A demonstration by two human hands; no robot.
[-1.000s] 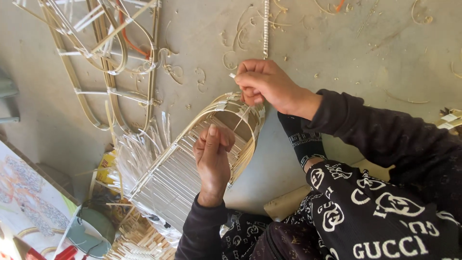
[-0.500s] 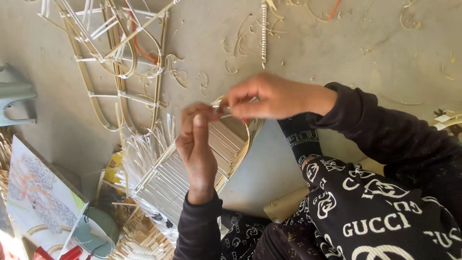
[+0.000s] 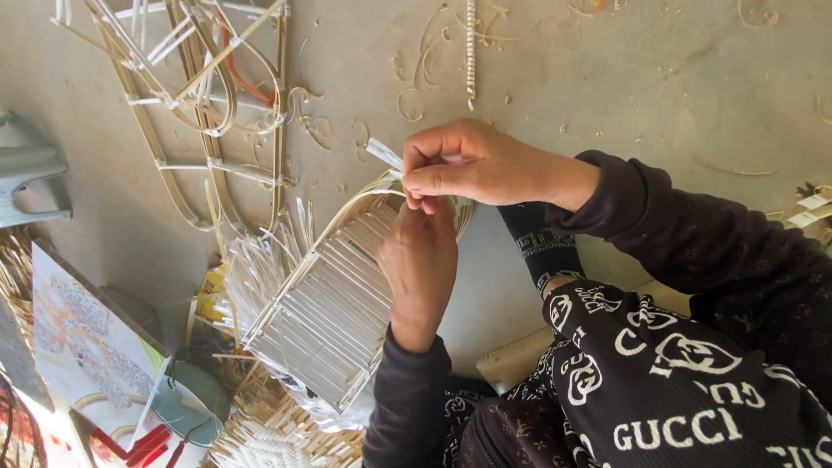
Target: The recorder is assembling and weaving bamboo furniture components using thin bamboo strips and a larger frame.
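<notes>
A half-woven cane frame [image 3: 321, 312] with pale flat slats and a curved rim lies tilted in front of me. My left hand [image 3: 420, 260] comes up from below and grips its rim at the upper end, back of the hand towards me. My right hand [image 3: 472, 165] reaches in from the right just above it, fingers pinched on a thin pale strip [image 3: 383, 154] that sticks out to the left of the fingertips at the rim. The two hands touch. Loose slat ends fan out at the frame's left side.
Bent cane hoops and frames [image 3: 199, 113] lie on the concrete floor at upper left, with curled shavings around. A braided rod [image 3: 471, 52] lies at top centre. A grey plastic stool [image 3: 30, 173], a printed sheet [image 3: 78, 338] and woven cane work [image 3: 277, 442] sit at left and bottom.
My left hand has moved in under my right hand at the rim. My right hand has shifted slightly left, and the strip now shows beyond its fingertips.
</notes>
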